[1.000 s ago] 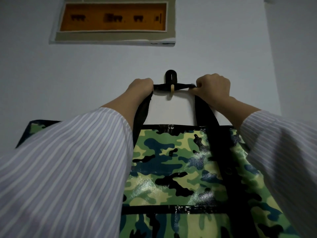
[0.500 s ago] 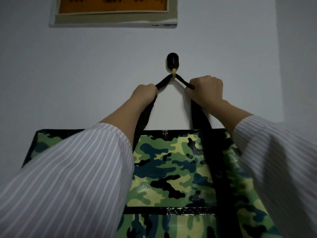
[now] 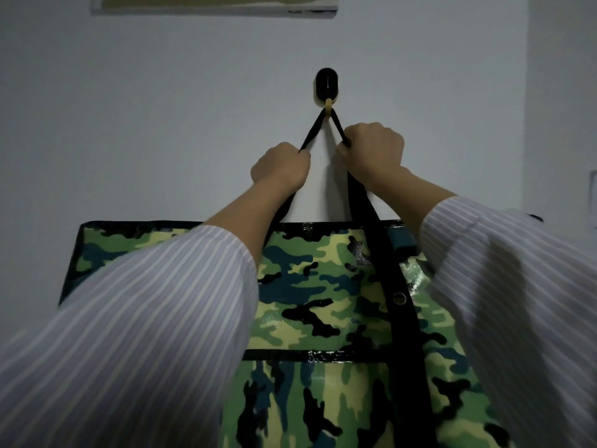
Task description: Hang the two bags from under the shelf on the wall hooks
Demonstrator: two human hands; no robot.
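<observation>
A glossy camouflage bag (image 3: 316,286) with black trim hangs flat against the white wall. Its black strap (image 3: 311,132) runs up in a narrow V over the peg of a black wall hook (image 3: 327,85). My left hand (image 3: 280,168) is closed around the left leg of the strap just below the hook. My right hand (image 3: 371,150) grips the right leg at about the same height. Both striped sleeves cover much of the bag's sides. Only one bag is in view.
A framed picture (image 3: 214,4) hangs on the wall above the hook. A wall corner (image 3: 525,108) runs down at the right, with a small fitting (image 3: 593,198) at the right edge.
The strap, held level across the hook a second ago, now hangs from the peg in a V. Both hands have dropped lower and closer together, and the bag has sunk.
</observation>
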